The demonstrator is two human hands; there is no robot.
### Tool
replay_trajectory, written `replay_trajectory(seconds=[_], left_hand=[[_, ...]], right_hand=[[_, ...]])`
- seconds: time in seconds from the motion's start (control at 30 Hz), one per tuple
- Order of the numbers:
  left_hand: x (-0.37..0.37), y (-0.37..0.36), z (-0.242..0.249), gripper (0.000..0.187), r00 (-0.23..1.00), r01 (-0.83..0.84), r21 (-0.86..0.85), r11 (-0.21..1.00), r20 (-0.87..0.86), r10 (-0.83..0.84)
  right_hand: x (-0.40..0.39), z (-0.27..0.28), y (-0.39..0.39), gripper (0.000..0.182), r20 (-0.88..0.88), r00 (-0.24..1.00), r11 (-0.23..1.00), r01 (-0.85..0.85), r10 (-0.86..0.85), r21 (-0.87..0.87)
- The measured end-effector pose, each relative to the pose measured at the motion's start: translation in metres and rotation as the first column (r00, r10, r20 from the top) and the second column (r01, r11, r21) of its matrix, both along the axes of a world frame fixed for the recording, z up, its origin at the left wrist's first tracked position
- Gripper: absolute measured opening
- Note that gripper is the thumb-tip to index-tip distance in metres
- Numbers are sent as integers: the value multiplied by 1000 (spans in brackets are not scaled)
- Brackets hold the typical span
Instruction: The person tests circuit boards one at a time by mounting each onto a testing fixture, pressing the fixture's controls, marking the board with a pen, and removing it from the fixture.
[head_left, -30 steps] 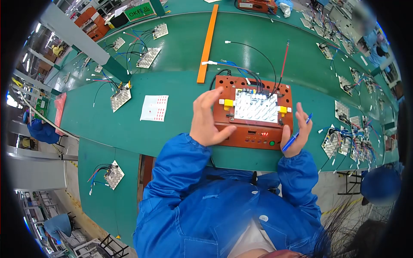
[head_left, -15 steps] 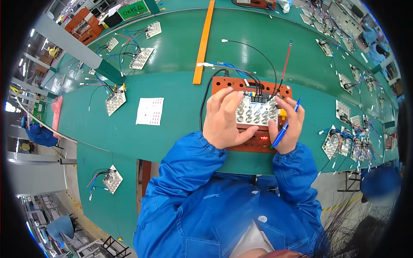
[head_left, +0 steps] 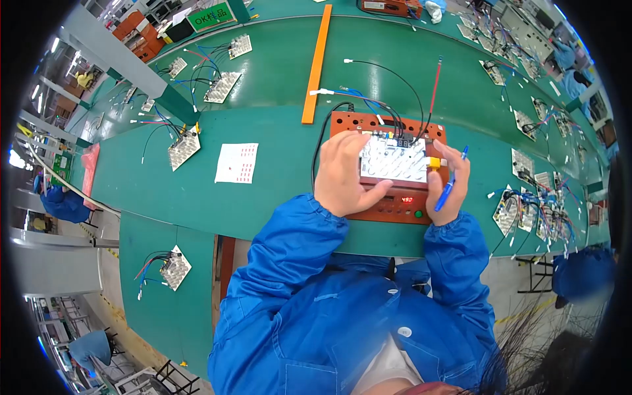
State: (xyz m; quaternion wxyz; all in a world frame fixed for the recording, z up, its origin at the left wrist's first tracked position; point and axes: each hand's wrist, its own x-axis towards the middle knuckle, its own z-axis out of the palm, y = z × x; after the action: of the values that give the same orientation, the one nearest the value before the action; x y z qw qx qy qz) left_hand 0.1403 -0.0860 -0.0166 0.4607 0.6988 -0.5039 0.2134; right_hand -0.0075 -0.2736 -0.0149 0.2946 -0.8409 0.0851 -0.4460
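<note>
A circuit board (head_left: 394,160) with a bright, glaring face sits over an orange-red test box (head_left: 388,209). My left hand (head_left: 343,172) grips its left end, fingers at the upper corner and thumb along the lower edge. Just off the right end, my right hand (head_left: 453,181) is curled with a blue pen (head_left: 452,178) lodged in its fingers. A yellow block (head_left: 433,162) shows between its thumb and forefinger. Black, blue and red wires (head_left: 432,99) run from the board's top edge. Red digits (head_left: 407,199) glow on the box's front, beside a green button (head_left: 419,214).
A printed paper sheet (head_left: 237,163) lies on the green table left of the box. An orange bar (head_left: 316,66) crosses the tabletop behind. Several wired boards (head_left: 184,150) sit at the left, and more boards (head_left: 505,212) with tangled leads at the right. A grey post (head_left: 125,56) stands at left.
My right thumb and forefinger have moved off the board's right edge, exposing the yellow block. The board's face has gone from distinct round domes to bright glare. The whole view has shifted slightly.
</note>
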Motion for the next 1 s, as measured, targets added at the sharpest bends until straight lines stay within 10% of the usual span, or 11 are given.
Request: replay_trajectory(seconds=[0.1,0.27,0.3,0.53,1.0], left_hand=[[9,30,-11,72,999,-15,-54,998,45,17],[24,135,-57,24,857,-375,151,914,-320,405],[24,149,-58,28,728,-397,221,891,-516,452],[11,124,-60,47,920,-203,229,952,-288,266],[8,138,-62,46,934,-161,254,954,-272,231]], right_hand=[[-28,-42,-16,39,263,964,983,-86,40,163],[-114,-77,-33,50,-102,976,876,216,-190,432],[-116,-77,-29,50,-105,974,869,224,-198,441],[-107,-74,-30,39,-133,991,899,57,1,434],[-113,-71,-22,19,-148,973,855,225,-175,468]])
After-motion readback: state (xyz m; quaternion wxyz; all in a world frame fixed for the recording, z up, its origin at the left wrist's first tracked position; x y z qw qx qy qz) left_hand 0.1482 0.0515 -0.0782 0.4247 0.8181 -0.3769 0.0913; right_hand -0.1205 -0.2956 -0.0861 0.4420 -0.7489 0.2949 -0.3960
